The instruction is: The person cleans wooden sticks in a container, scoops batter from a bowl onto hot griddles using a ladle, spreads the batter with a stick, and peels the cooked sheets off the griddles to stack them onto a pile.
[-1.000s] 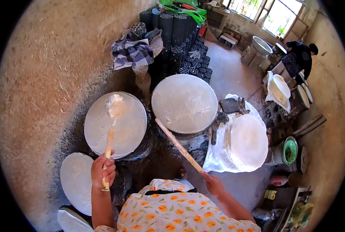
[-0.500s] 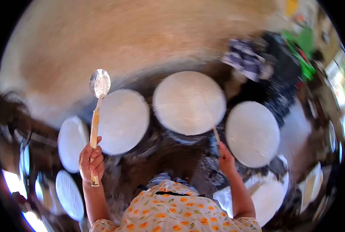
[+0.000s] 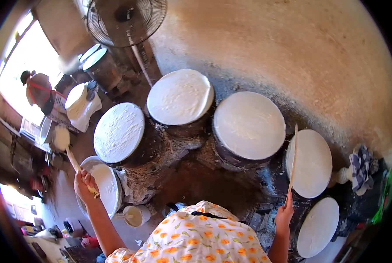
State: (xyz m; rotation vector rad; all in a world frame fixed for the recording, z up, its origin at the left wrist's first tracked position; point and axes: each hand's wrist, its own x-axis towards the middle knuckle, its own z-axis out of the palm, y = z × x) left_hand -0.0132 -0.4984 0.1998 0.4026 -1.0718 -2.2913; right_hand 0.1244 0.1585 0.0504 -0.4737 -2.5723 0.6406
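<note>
My left hand is closed round the wooden handle of a large ladle, whose pale bowl points up and away to the left. Beneath that hand stands a wide tub of white liquid. My right hand grips a long thin wooden stick, held nearly upright in view. The stick passes in front of the left edge of a round white-topped drum. Another white round top lies just right of that hand.
More round white tops on dark drums curve ahead: a left one, a middle one and a right one. A small pail stands beside the tub. Behind are a standing fan and another person by a bright opening.
The view has swung left, bringing the fan, tub and other person into sight. My left hand with the ladle is now over the tub's side. The stick now shows longer and more upright.
</note>
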